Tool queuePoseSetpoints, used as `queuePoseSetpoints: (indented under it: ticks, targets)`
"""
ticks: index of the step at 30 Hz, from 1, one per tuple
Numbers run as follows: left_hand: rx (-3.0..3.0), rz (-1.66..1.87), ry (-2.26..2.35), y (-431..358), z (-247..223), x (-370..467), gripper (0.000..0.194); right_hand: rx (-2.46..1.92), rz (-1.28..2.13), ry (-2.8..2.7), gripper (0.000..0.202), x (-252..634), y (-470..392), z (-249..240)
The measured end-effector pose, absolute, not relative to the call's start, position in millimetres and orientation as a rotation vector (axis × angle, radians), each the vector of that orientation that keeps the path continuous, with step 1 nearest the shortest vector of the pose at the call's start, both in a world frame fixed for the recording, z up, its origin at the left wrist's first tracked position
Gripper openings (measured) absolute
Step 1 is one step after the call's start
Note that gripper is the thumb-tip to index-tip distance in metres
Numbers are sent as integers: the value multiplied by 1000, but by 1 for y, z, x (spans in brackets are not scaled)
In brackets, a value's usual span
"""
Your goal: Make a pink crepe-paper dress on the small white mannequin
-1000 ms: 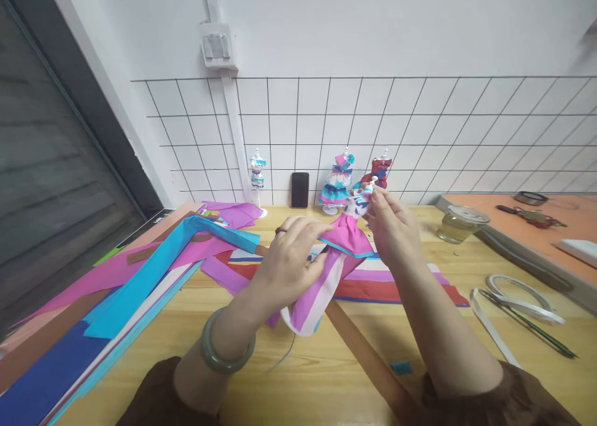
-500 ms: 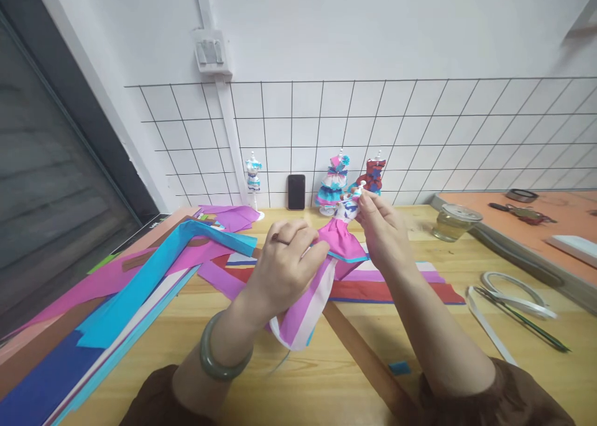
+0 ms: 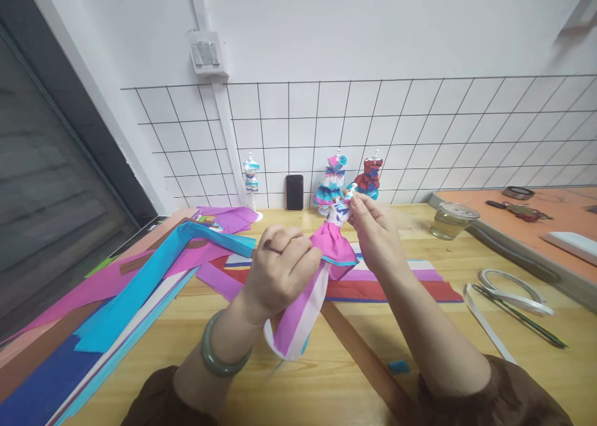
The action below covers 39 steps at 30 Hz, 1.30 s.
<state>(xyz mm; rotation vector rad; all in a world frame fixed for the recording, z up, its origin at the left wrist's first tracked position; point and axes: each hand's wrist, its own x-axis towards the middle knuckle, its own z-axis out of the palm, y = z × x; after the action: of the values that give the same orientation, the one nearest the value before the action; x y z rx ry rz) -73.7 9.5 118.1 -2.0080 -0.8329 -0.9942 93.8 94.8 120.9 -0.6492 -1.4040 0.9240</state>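
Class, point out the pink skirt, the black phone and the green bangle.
Pink skirt (image 3: 333, 242): head view, middle of the fabric.
Black phone (image 3: 295, 193): head view, middle of the front.
Green bangle (image 3: 226, 369): head view, lower part of the band.

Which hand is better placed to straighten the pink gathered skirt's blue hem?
Left hand, probably: its fingertips are at the pink skirt, while the right hand grips the small white mannequin near its top.

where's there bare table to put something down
Bare table shows between the strip pile and the bracelet, and between the cup and the white coil. It's crowded mid-table, around the striped material and pink skirt, and far left.
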Motion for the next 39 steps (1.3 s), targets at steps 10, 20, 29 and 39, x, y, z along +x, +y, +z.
queuePoseSetpoints:
  ticks: [10, 20, 29, 39]
  targets:
    - [-1992, -1080, -824, 9, 116, -71, 17, -593, 996, -1364, 29, 93, 93, 123]
    - [-1983, -1107, -695, 8, 115, -72, 15, -551, 1054, -1347, 29, 91, 91, 122]
    - [-2067, -1433, -758, 7, 122, -74, 25, -604, 999, -1388, 32, 96, 89, 127]
    - [-2386, -1709, -1695, 0, 128, -67, 53, -559, 618, -1672, 34, 91, 58, 132]
